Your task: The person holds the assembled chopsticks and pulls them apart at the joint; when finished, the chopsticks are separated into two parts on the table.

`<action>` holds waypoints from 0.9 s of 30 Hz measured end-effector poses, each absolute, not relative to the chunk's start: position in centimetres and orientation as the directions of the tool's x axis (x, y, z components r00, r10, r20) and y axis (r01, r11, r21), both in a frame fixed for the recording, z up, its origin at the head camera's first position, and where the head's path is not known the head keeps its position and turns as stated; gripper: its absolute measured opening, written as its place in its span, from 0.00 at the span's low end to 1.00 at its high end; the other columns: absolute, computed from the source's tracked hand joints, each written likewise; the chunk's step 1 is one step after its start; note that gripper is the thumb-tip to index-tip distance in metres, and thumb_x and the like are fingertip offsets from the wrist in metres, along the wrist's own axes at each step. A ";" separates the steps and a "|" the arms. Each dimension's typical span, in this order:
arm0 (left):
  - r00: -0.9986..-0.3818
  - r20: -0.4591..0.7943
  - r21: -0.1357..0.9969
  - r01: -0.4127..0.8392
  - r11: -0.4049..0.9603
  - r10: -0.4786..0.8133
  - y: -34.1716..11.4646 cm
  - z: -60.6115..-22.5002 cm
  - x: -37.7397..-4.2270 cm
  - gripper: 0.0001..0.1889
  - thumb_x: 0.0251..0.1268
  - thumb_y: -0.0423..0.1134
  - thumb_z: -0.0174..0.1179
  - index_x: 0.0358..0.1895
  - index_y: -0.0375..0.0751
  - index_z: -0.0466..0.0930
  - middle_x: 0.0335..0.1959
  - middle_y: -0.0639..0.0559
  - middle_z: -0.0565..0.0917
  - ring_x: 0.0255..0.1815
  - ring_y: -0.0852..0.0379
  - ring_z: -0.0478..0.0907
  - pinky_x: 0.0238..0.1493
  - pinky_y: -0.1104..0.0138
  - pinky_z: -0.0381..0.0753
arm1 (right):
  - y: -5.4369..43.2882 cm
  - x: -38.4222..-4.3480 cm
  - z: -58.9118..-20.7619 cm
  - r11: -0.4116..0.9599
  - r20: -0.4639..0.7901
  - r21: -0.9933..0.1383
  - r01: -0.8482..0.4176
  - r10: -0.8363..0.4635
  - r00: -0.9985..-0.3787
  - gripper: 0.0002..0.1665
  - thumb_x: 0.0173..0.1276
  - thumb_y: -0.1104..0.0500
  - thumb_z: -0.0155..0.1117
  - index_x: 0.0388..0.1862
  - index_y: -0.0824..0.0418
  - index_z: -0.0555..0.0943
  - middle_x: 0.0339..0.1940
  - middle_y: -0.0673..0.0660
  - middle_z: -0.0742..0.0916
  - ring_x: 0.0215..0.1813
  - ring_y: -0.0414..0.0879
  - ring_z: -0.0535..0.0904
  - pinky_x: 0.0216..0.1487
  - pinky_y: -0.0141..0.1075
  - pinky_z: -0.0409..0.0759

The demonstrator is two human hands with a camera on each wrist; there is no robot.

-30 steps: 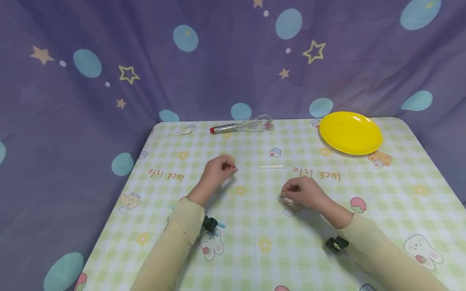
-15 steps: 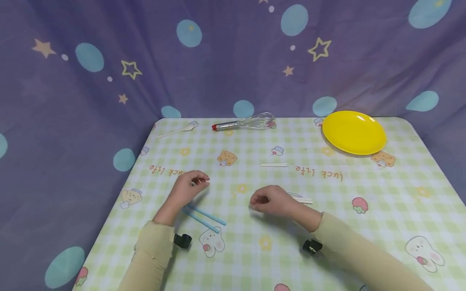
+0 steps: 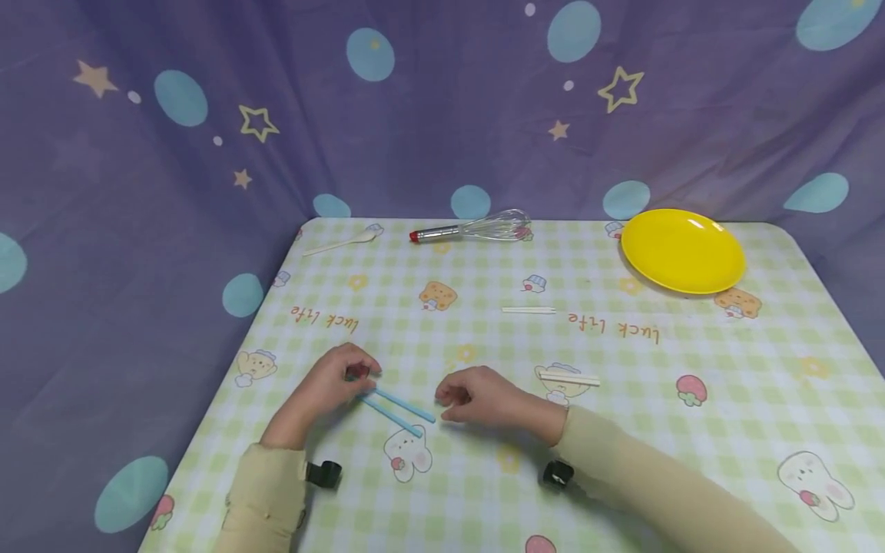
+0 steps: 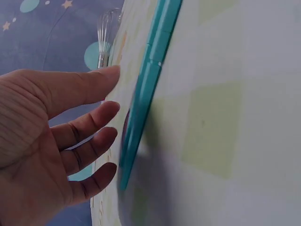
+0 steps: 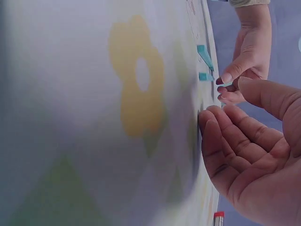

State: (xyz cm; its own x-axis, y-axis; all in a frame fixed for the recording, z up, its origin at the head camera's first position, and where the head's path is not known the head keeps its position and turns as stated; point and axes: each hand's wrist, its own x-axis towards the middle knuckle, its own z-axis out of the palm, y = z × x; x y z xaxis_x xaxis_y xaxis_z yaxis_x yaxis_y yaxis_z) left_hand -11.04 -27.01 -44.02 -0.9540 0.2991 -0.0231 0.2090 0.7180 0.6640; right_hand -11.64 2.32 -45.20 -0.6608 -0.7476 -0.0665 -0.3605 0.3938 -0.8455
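Note:
Two blue chopsticks (image 3: 401, 405) lie side by side on the table, slanting. My left hand (image 3: 339, 378) hovers over their far left ends, thumb and fingers apart and slightly bent. In the left wrist view the fingertips (image 4: 107, 113) are close to a chopstick (image 4: 143, 89), with nothing gripped. To the right, my right hand (image 3: 480, 397) is held just past the chopsticks' near ends. Its fingers (image 5: 235, 136) are loosely bent and hold nothing. Behind the right wrist lies a pair of short pale sticks (image 3: 570, 379).
More short pale sticks (image 3: 528, 310) lie farther back. A pale spoon (image 3: 342, 243), a whisk (image 3: 470, 229) with a red-tipped handle and a yellow plate (image 3: 683, 252) are along the back edge. A purple curtain (image 3: 429, 115) hangs behind the checked table.
The right hand has left the near pale sticks and moved left toward the blue chopsticks. The left hand has come back toward the person and left, over the chopsticks' far ends.

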 end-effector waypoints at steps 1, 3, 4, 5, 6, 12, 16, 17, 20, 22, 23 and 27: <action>-0.952 -0.030 0.661 0.210 0.721 0.304 -27.1 -44.0 -11.0 0.09 0.53 0.27 0.71 0.37 0.40 0.85 0.35 0.48 0.79 0.37 0.50 0.76 0.44 0.54 0.76 | 2.0 -11.6 -45.4 0.399 -0.071 -0.843 -0.360 -0.747 -0.661 0.11 0.60 0.61 0.72 0.41 0.61 0.84 0.35 0.48 0.87 0.35 0.34 0.80 0.42 0.30 0.78; -0.950 -0.041 0.655 0.209 0.726 0.311 -27.2 -44.1 -10.9 0.09 0.52 0.26 0.71 0.37 0.40 0.86 0.36 0.49 0.79 0.38 0.50 0.77 0.46 0.52 0.76 | 1.5 -11.6 -45.5 0.416 -0.082 -0.833 -0.365 -0.746 -0.661 0.11 0.60 0.61 0.73 0.41 0.61 0.84 0.35 0.49 0.87 0.35 0.33 0.79 0.42 0.29 0.77; -0.949 -0.045 0.652 0.208 0.729 0.312 -27.2 -44.1 -10.8 0.09 0.52 0.26 0.71 0.36 0.41 0.85 0.36 0.49 0.79 0.39 0.50 0.77 0.47 0.52 0.76 | 1.2 -11.5 -45.6 0.432 -0.092 -0.823 -0.369 -0.742 -0.664 0.10 0.59 0.61 0.73 0.40 0.60 0.84 0.35 0.49 0.87 0.35 0.33 0.79 0.42 0.29 0.77; -0.949 -0.048 0.646 0.209 0.734 0.313 -27.3 -44.1 -10.8 0.09 0.52 0.27 0.71 0.36 0.41 0.85 0.36 0.49 0.79 0.39 0.50 0.77 0.47 0.51 0.76 | 0.9 -11.5 -45.7 0.448 -0.104 -0.814 -0.369 -0.739 -0.666 0.10 0.59 0.61 0.73 0.40 0.60 0.84 0.35 0.48 0.87 0.35 0.33 0.79 0.42 0.29 0.77; -0.949 -0.048 0.641 0.210 0.738 0.312 -27.3 -44.2 -10.8 0.09 0.51 0.27 0.71 0.36 0.41 0.85 0.36 0.49 0.79 0.39 0.50 0.77 0.48 0.52 0.75 | 0.6 -11.4 -45.7 0.470 -0.117 -0.799 -0.375 -0.733 -0.670 0.10 0.59 0.60 0.73 0.39 0.59 0.84 0.34 0.47 0.86 0.35 0.33 0.78 0.42 0.29 0.77; -0.957 -0.036 0.596 0.212 0.775 0.289 -27.3 -44.4 -10.6 0.09 0.51 0.28 0.72 0.34 0.44 0.85 0.34 0.53 0.77 0.39 0.52 0.73 0.47 0.55 0.71 | -0.8 -11.2 -45.4 0.582 -0.162 -0.693 -0.426 -0.701 -0.694 0.09 0.58 0.57 0.75 0.35 0.55 0.83 0.30 0.44 0.82 0.33 0.35 0.74 0.41 0.30 0.74; -0.958 -0.019 0.558 0.229 0.798 0.288 -27.2 -44.6 -10.5 0.09 0.51 0.29 0.72 0.33 0.47 0.85 0.34 0.55 0.77 0.39 0.53 0.71 0.45 0.56 0.67 | -1.3 -11.0 -45.3 0.626 -0.179 -0.639 -0.448 -0.687 -0.704 0.09 0.57 0.58 0.75 0.31 0.55 0.81 0.28 0.44 0.80 0.32 0.37 0.73 0.40 0.31 0.73; -0.958 -0.012 0.550 0.234 0.802 0.288 -27.2 -44.7 -10.5 0.09 0.50 0.29 0.73 0.32 0.48 0.85 0.34 0.55 0.77 0.39 0.53 0.71 0.45 0.56 0.66 | -1.4 -11.0 -45.3 0.634 -0.181 -0.628 -0.452 -0.683 -0.707 0.08 0.58 0.59 0.75 0.31 0.55 0.81 0.27 0.44 0.80 0.32 0.37 0.73 0.40 0.31 0.73; -0.957 -0.008 0.533 0.241 0.811 0.289 -27.1 -44.8 -10.6 0.09 0.50 0.30 0.73 0.31 0.49 0.85 0.34 0.55 0.76 0.39 0.53 0.70 0.44 0.56 0.65 | -1.4 -10.9 -45.3 0.646 -0.178 -0.611 -0.458 -0.676 -0.715 0.07 0.59 0.61 0.72 0.29 0.55 0.81 0.26 0.44 0.80 0.31 0.38 0.73 0.39 0.32 0.74; -0.957 -0.008 0.531 0.242 0.812 0.290 -27.0 -44.8 -10.7 0.09 0.51 0.30 0.73 0.31 0.49 0.85 0.34 0.55 0.76 0.39 0.53 0.69 0.44 0.56 0.65 | -1.4 -10.9 -45.3 0.650 -0.175 -0.609 -0.454 -0.669 -0.722 0.06 0.59 0.62 0.71 0.29 0.55 0.81 0.26 0.44 0.80 0.31 0.39 0.73 0.39 0.32 0.74; -0.957 -0.007 0.528 0.243 0.814 0.291 -26.9 -44.9 -10.7 0.09 0.51 0.31 0.73 0.31 0.49 0.85 0.34 0.55 0.76 0.39 0.53 0.69 0.44 0.55 0.65 | -1.4 -10.9 -45.3 0.654 -0.178 -0.610 -0.447 -0.664 -0.726 0.05 0.59 0.63 0.70 0.29 0.55 0.81 0.26 0.44 0.80 0.31 0.39 0.73 0.39 0.32 0.74; -0.956 -0.007 0.518 0.248 0.819 0.294 -26.8 -44.9 -10.7 0.08 0.51 0.33 0.73 0.30 0.50 0.85 0.34 0.55 0.75 0.39 0.52 0.69 0.45 0.54 0.64 | -1.1 -10.9 -45.3 0.653 -0.179 -0.644 -0.398 -0.635 -0.752 0.05 0.59 0.63 0.68 0.28 0.55 0.81 0.25 0.44 0.80 0.30 0.39 0.73 0.37 0.32 0.74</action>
State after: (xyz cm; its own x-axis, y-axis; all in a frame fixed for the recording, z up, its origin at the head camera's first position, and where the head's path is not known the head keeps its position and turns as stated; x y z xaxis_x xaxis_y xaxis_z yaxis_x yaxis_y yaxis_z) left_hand -10.73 -26.78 -44.85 -0.9557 0.2942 -0.0075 0.2479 0.8185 0.5182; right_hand -10.93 -1.07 -45.29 -0.7517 -0.6347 -0.1790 -0.3980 0.6531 -0.6442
